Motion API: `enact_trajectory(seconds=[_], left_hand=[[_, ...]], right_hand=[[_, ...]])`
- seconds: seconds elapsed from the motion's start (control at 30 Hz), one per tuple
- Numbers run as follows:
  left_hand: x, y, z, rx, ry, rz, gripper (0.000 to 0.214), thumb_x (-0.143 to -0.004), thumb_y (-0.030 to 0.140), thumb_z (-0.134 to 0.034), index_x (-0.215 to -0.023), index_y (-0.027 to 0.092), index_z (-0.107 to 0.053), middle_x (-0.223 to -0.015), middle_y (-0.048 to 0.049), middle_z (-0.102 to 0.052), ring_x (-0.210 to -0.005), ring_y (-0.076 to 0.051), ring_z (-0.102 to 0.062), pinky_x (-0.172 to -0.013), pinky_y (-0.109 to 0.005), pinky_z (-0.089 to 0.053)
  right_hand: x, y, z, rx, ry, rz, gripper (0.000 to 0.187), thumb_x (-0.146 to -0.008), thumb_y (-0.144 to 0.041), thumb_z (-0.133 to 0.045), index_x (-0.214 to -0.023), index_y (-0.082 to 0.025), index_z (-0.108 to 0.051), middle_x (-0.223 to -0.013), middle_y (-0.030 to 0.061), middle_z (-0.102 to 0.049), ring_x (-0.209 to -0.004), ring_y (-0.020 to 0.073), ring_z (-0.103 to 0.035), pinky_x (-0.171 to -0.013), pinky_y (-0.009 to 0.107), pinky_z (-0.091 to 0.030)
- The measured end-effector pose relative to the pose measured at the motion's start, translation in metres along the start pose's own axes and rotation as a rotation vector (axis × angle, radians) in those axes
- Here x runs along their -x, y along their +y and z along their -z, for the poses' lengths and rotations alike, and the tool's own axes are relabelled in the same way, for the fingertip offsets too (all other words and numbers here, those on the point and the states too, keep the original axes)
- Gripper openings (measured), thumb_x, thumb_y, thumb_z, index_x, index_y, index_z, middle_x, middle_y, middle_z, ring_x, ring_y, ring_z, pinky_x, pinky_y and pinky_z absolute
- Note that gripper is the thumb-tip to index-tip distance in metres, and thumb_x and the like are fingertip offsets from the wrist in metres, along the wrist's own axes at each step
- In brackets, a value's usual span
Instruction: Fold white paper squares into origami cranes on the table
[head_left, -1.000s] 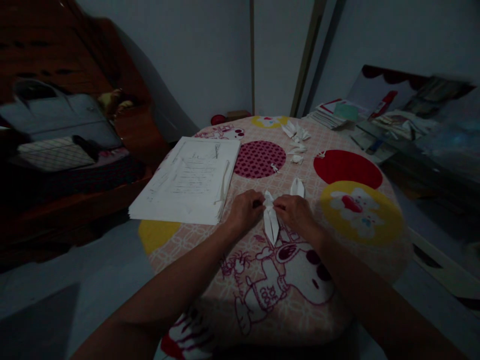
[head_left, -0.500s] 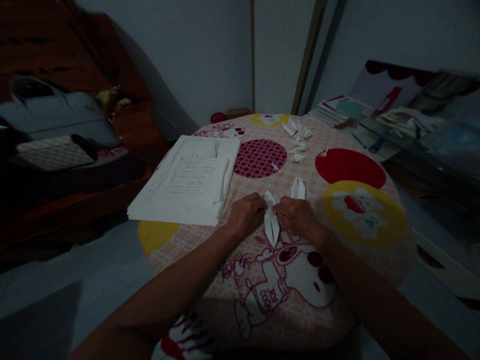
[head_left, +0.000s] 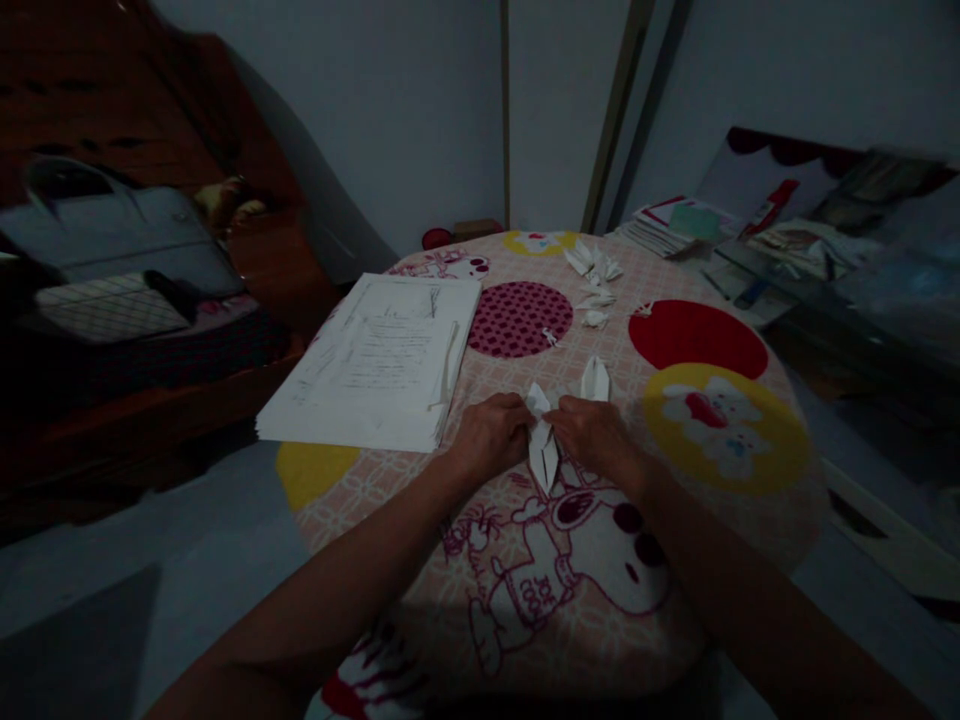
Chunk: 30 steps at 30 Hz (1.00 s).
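Between my hands, low over the tablecloth, is a narrow piece of folded white paper (head_left: 543, 468) with pointed ends and a lengthwise crease. My left hand (head_left: 491, 432) grips its left edge, fingers curled in. From the other side my right hand (head_left: 592, 432) pinches its right edge. Both hands hide part of the paper's middle. Just beyond my right hand lies another folded paper piece (head_left: 595, 380), also pointed, its lower end partly hidden by the hand.
A thick stack of printed sheets (head_left: 375, 360) lies at the table's left. Several small folded paper pieces (head_left: 592, 262) sit toward the far edge. Papers (head_left: 664, 230) and a glass-topped surface (head_left: 817, 300) stand at right. Bags (head_left: 142, 235) rest on a wooden seat at left.
Both hands stay on the folded paper and have shifted only slightly. The paper's middle looks a little more spread apart between the fingers.
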<state>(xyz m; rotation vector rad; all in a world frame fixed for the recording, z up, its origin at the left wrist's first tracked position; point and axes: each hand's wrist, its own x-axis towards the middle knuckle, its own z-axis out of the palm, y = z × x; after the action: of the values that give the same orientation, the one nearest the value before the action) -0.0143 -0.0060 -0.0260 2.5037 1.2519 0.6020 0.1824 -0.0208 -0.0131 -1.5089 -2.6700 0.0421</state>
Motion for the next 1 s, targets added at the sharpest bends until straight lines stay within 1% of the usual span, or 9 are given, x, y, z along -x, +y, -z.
enact_trajectory(seconds=[0.13,0.23,0.27,0.33,0.43,0.57,0.67,0.83,1.0], left_hand=[[-0.006,0.000,0.004,0.062,0.051,0.162,0.019,-0.085,0.020,-0.054,-0.087,0.018,-0.073,-0.088,-0.0064,-0.070,-0.081,-0.019,-0.064,-0.075,-0.030,-0.046],[-0.010,0.000,0.004,0.102,0.024,0.203,0.027,-0.090,0.026,-0.053,-0.073,0.017,-0.070,-0.077,-0.0053,-0.066,-0.073,-0.018,-0.060,-0.070,-0.030,-0.043],[-0.011,-0.001,0.004,0.117,0.020,0.210,0.025,-0.090,0.027,-0.054,-0.073,0.017,-0.070,-0.077,-0.0049,-0.066,-0.073,-0.017,-0.060,-0.070,-0.030,-0.043],[-0.010,-0.001,0.002,0.127,0.047,0.232,0.015,-0.086,0.028,-0.062,-0.084,0.016,-0.072,-0.084,-0.0051,-0.067,-0.078,-0.019,-0.061,-0.073,-0.031,-0.044],[-0.006,0.000,-0.003,0.111,0.094,0.234,0.027,-0.080,0.027,-0.070,-0.104,0.017,-0.070,-0.098,-0.0071,-0.066,-0.091,-0.021,-0.062,-0.081,-0.033,-0.048],[-0.006,0.002,-0.007,0.145,0.087,0.230,0.034,-0.077,0.025,-0.074,-0.109,0.015,-0.068,-0.106,-0.0099,-0.063,-0.099,-0.023,-0.062,-0.089,-0.035,-0.050],[-0.009,0.002,-0.005,0.191,0.079,0.278,0.038,-0.072,0.021,-0.078,-0.108,0.014,-0.066,-0.105,-0.0104,-0.065,-0.098,-0.024,-0.062,-0.088,-0.037,-0.050],[-0.013,0.002,-0.005,0.436,0.052,0.335,0.047,-0.065,0.012,-0.078,-0.108,0.020,-0.060,-0.089,0.0005,-0.070,-0.076,-0.016,-0.063,-0.073,-0.029,-0.049],[-0.013,0.000,-0.008,0.729,0.095,0.376,0.052,-0.063,0.013,-0.077,-0.111,0.019,-0.059,-0.070,0.0059,-0.063,-0.064,-0.013,-0.059,-0.065,-0.026,-0.046]], right_hand=[[0.000,0.000,0.001,-0.099,0.052,-0.024,0.022,-0.093,-0.015,-0.052,-0.090,-0.019,-0.074,-0.087,0.0070,-0.068,-0.079,0.0177,-0.061,-0.068,0.029,-0.037],[0.001,-0.001,0.002,-0.110,0.061,-0.028,0.021,-0.091,-0.016,-0.054,-0.090,-0.019,-0.075,-0.087,0.0069,-0.068,-0.078,0.0181,-0.060,-0.067,0.029,-0.036],[0.002,-0.001,0.002,-0.105,0.057,-0.029,0.021,-0.090,-0.016,-0.054,-0.091,-0.020,-0.075,-0.087,0.0070,-0.068,-0.077,0.0182,-0.060,-0.066,0.030,-0.035],[0.002,-0.001,0.003,-0.119,0.055,-0.037,0.022,-0.092,-0.018,-0.054,-0.092,-0.020,-0.076,-0.087,0.0066,-0.068,-0.077,0.0179,-0.060,-0.067,0.029,-0.035],[0.003,-0.001,0.004,-0.178,0.063,-0.051,0.024,-0.096,-0.026,-0.054,-0.091,-0.020,-0.076,-0.085,0.0061,-0.068,-0.078,0.0177,-0.061,-0.069,0.029,-0.038],[0.002,0.000,0.003,-0.207,0.066,-0.090,0.018,-0.092,-0.031,-0.065,-0.100,-0.019,-0.075,-0.090,0.0077,-0.071,-0.082,0.0196,-0.064,-0.072,0.029,-0.041],[0.002,-0.001,0.002,-0.247,0.080,-0.167,0.024,-0.087,-0.030,-0.071,-0.107,-0.016,-0.074,-0.093,0.0094,-0.074,-0.083,0.0209,-0.066,-0.074,0.030,-0.044],[0.001,-0.001,0.002,-0.334,0.090,-0.244,0.029,-0.083,-0.029,-0.075,-0.109,-0.015,-0.073,-0.089,0.0095,-0.075,-0.080,0.0221,-0.068,-0.072,0.031,-0.045],[0.001,-0.001,0.003,-0.496,0.152,-0.298,0.026,-0.079,-0.025,-0.078,-0.102,-0.014,-0.074,-0.078,0.0080,-0.073,-0.070,0.0209,-0.066,-0.067,0.032,-0.045]])
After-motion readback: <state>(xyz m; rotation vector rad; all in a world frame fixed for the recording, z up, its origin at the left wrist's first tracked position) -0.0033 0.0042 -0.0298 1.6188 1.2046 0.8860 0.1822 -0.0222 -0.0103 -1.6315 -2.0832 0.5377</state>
